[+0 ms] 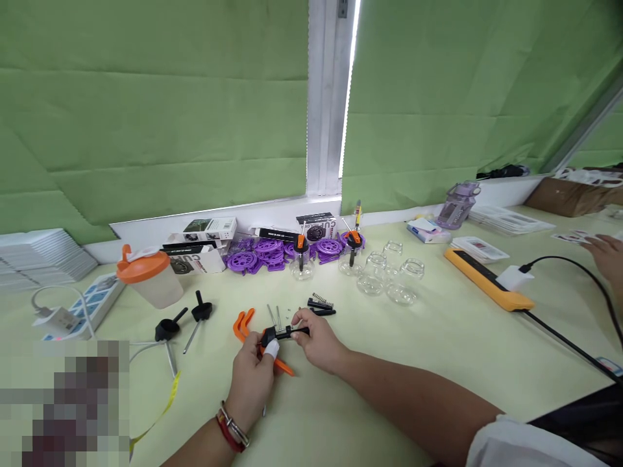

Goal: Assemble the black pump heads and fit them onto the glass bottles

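My left hand [249, 376], with white tape on the thumb, grips a black plastic part with an arm [286, 333] above the table. The fingers of my right hand [318, 342] pinch the right end of the same arm. Beneath and beside my left hand lie orange curved plastic pieces [283, 368], partly covered. Thin metal rods [278, 316] rest just beyond the hands. Black pieces with a spring [322, 303] lie past my right fingertips. To the left are two similar black parts with metal rods [168, 329].
Purple plastic rings [243, 261] and printed boxes [197, 259] stand along the wall. Several clear glass jars [403, 288] are right of centre. An orange-lidded cup [146, 267] and a white power strip [104, 295] sit left. An orange power strip [481, 279] and another person's hand [606, 256] are right.
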A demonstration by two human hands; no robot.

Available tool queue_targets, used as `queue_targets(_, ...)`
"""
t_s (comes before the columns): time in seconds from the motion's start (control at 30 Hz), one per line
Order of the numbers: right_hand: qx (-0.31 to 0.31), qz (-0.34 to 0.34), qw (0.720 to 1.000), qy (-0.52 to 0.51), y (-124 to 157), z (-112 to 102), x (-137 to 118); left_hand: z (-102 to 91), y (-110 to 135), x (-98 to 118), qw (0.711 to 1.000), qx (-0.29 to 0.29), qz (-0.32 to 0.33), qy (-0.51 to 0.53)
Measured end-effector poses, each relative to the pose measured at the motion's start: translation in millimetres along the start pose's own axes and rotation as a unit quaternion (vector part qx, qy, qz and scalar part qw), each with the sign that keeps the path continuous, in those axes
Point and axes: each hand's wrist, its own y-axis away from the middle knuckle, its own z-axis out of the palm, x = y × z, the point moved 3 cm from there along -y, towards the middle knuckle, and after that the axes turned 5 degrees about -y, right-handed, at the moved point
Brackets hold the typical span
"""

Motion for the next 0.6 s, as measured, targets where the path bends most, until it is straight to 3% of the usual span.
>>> queue_targets(0.33,-0.001,-0.029,1.000,0.008,0.1,-0.5,0.1,1.4,-0.2,-0.9,1.000,0.001,-0.005,0.014)
queue_targets(0.6,-0.010,-0.011,1.000,0.005,2.4,-1.3,-4.1,2.5,-0.8,-3.5,1.000,-0.006,-0.006,0.014)
